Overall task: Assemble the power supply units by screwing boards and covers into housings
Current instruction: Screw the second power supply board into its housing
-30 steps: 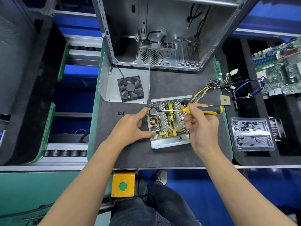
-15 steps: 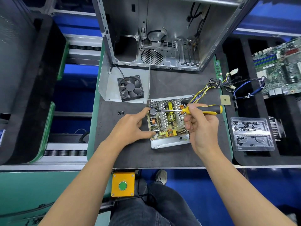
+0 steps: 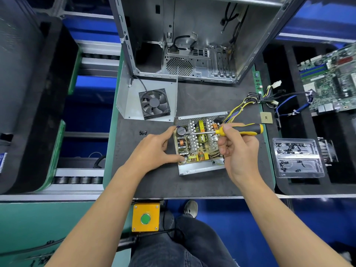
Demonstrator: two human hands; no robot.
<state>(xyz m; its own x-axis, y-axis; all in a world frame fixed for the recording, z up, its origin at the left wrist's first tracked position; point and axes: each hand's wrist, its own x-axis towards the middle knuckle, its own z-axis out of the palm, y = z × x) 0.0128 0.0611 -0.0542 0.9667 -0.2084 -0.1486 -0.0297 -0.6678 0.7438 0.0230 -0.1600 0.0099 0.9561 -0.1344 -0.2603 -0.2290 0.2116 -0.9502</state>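
Dark matting covers a bench where a power supply is mid-assembly. Nearest, the left hand [image 3: 154, 149] braces the housing [image 3: 200, 168], thumb and forefinger spread against its left edge. The right hand [image 3: 238, 149] is curled around a screwdriver [image 3: 231, 131] lying across the board [image 3: 196, 143], which sits inside the housing, apparently not fully fastened. Two loose screws [image 3: 142, 132] wait beside it. Beyond, the fan cover [image 3: 154, 104] stays unfitted.
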